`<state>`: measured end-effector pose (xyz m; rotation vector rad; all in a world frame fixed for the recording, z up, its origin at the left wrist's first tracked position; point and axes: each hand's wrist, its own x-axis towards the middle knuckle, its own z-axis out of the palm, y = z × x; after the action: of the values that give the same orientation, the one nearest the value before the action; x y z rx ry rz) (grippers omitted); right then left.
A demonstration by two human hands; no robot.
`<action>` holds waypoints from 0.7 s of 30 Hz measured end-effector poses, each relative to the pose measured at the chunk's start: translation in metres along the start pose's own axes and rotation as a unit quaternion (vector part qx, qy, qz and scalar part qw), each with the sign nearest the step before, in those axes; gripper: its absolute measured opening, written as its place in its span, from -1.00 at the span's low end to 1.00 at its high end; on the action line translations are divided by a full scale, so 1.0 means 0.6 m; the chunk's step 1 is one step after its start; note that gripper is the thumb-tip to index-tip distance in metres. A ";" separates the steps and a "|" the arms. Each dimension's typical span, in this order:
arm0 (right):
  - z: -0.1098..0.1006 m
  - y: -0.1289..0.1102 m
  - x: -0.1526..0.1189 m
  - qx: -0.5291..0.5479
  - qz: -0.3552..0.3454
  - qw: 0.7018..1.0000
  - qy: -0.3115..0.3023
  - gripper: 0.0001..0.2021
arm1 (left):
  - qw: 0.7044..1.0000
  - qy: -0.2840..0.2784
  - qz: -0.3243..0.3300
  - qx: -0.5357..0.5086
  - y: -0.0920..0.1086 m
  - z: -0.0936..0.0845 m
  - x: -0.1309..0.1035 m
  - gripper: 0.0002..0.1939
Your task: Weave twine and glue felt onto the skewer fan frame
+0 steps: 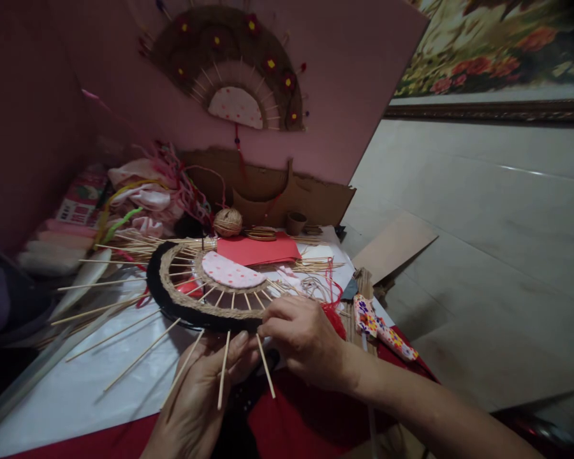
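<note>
A half-round craft fan (186, 310) is held tilted above the table. Thin wooden sticks radiate from its pink polka-dot centre (230, 270), pass a twine band and a black outer band, and stick out beyond the edge. Underneath the near edge, my left hand (205, 376) supports the fan, with sticks crossing over its palm and thumb. My right hand (299, 338) has its fingers closed on the fan's right end, pinching the black band; the fingertips partly hide that end.
A finished-looking fan (229, 64) with red flowers hangs on the pink board behind. Around the table lie a twine ball (228, 222), red paper (258, 249), a small brown cup (296, 223), loose sticks, and pink yarn (176, 178). A flower-patterned glue gun (382, 328) is at the right.
</note>
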<state>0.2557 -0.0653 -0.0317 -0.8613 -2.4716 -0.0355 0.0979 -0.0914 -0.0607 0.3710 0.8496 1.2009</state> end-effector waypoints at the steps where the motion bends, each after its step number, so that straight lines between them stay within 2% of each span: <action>1: -0.001 -0.001 0.000 0.005 0.002 1.000 0.001 -0.86 | 1.000 -0.001 0.003 -0.004 0.001 0.003 -0.002 -0.38; 8: 0.001 -0.004 -0.004 0.049 0.002 0.999 0.017 -0.85 | 1.000 0.024 0.016 0.009 0.005 0.009 -0.008 -0.45; 12: 0.001 -0.009 -0.007 0.076 0.025 0.996 0.030 -0.83 | 0.999 0.029 0.015 0.006 0.006 0.009 -0.007 -0.48; 21: -0.008 -0.016 -0.007 0.131 0.037 0.990 0.036 -0.62 | 0.999 0.025 0.014 -0.017 0.012 0.017 -0.016 -0.44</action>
<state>0.2554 -0.0762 -0.0285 -0.8199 -2.3099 0.2737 0.0999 -0.0961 -0.0456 0.3266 0.8684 1.2542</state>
